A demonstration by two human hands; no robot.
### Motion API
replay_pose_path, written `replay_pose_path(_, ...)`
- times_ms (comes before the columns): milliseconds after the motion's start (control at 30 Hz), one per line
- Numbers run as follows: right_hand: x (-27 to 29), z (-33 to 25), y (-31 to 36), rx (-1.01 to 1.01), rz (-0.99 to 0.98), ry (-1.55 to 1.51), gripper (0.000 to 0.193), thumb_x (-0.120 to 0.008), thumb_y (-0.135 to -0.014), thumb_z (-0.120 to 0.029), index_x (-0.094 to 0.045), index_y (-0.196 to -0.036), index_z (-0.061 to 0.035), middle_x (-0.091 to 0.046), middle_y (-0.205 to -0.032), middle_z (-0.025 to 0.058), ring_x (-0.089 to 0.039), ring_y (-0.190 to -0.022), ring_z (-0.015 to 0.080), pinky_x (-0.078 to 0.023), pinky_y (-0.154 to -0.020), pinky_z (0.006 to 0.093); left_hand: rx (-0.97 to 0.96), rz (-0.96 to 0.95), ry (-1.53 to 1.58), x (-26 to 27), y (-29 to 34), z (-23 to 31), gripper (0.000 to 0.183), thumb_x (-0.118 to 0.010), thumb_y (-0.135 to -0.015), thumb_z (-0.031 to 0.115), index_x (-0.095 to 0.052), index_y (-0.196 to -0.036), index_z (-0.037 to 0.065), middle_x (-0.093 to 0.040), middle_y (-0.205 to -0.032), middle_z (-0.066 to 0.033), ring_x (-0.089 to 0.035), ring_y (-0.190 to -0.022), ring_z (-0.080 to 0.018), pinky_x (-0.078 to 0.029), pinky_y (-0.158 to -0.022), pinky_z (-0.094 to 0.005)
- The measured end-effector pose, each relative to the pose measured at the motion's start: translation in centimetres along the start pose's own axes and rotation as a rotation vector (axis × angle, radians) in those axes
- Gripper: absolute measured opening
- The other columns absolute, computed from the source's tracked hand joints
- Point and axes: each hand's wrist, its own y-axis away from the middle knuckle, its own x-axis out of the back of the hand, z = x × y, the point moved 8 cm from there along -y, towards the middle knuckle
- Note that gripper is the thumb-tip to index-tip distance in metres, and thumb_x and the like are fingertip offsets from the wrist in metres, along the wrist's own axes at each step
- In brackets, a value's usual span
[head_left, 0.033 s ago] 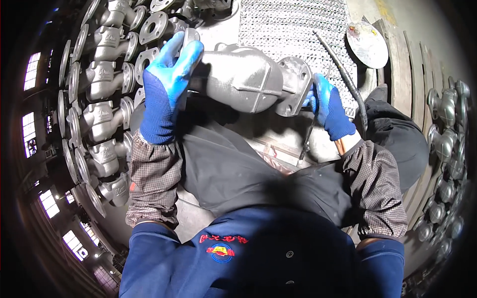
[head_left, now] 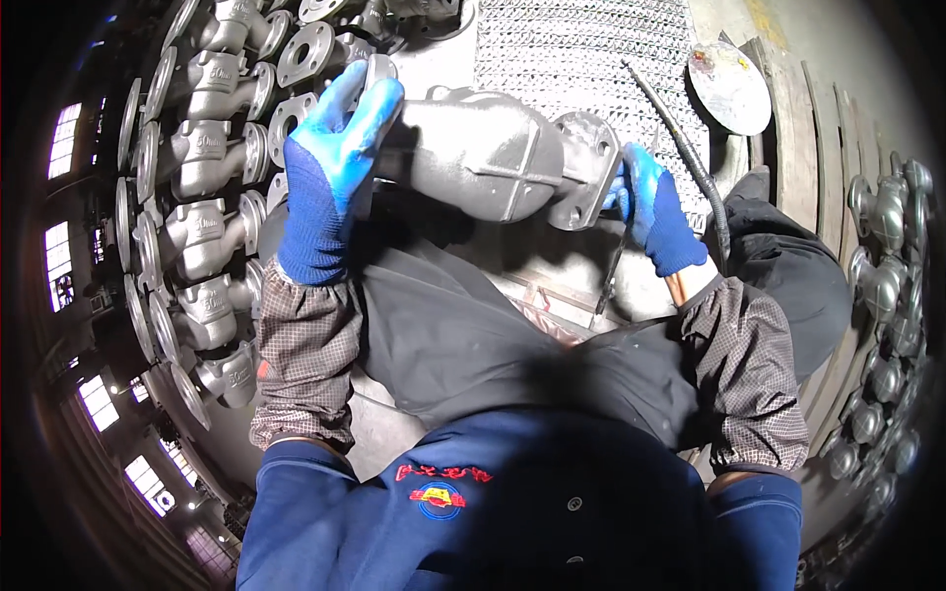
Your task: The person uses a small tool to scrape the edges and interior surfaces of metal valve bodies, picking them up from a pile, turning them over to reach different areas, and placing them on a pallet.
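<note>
Both hands wear blue gloves. At upper centre of the frame, the left hand (head_left: 335, 167) wraps its fingers over one flanged end of a large grey cast valve body (head_left: 493, 158) resting on the person's dark apron. On the other side, the right hand (head_left: 655, 207) is closed around a thin metal tool (head_left: 613, 271) set against the square flange. Rows of similar grey castings (head_left: 197, 207) fill the left, and a metal mesh sheet (head_left: 581, 49) lies above.

Grey cast valve body (head_left: 493, 158), flanged, lying sideways across lap.
</note>
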Motion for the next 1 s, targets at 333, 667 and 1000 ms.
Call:
replay_pose_path(333,1.6,-2.4,-0.7,0.13,0.142,-0.151,0.044,-0.046,-0.099,-0.043,-0.065,-0.096,-0.0038,-0.059,-0.066,-0.001,-0.048,-0.051,0.0057,-0.036,-0.043,0.0188,-0.37,-0.348,-0.36,-3.5,1.0,4.6,0.081,-0.074,-0.078,0.021,-0.033,-0.143,-0.004,-0.043,-0.143,-0.0216,-0.043,-0.132,-0.0267,-0.035,-0.108,-0.0343)
replay_pose_path(667,0.6,0.3,0.4,-0.05,0.266,-0.094,0.039,-0.046,-0.097,-0.044,-0.049,-0.071,-0.0151,-0.037,-0.058,-0.003,-0.037,-0.048,0.0088,-0.034,-0.044,0.0252,-0.261,-0.295,-0.156,-2.2,1.4,2.1,0.079,-0.071,-0.079,0.012,-0.029,-0.142,-0.01,-0.033,-0.148,-0.0244,-0.03,-0.14,-0.0274,-0.026,-0.113,-0.0369)
replay_pose_path(1000,0.4,-2.6,1.7,0.518,-0.007,0.773,0.044,-0.049,-0.083,-0.002,-0.044,-0.126,0.0068,-0.055,-0.088,0.0253,-0.054,-0.076,0.0414,-0.046,-0.068,0.0444,-0.106,-0.125,-0.332,-1.1,0.3,1.4,0.066,-0.073,-0.079,0.022,-0.047,-0.131,-0.009,-0.055,-0.128,-0.0275,-0.057,-0.117,-0.0297,-0.046,-0.098,-0.0347)
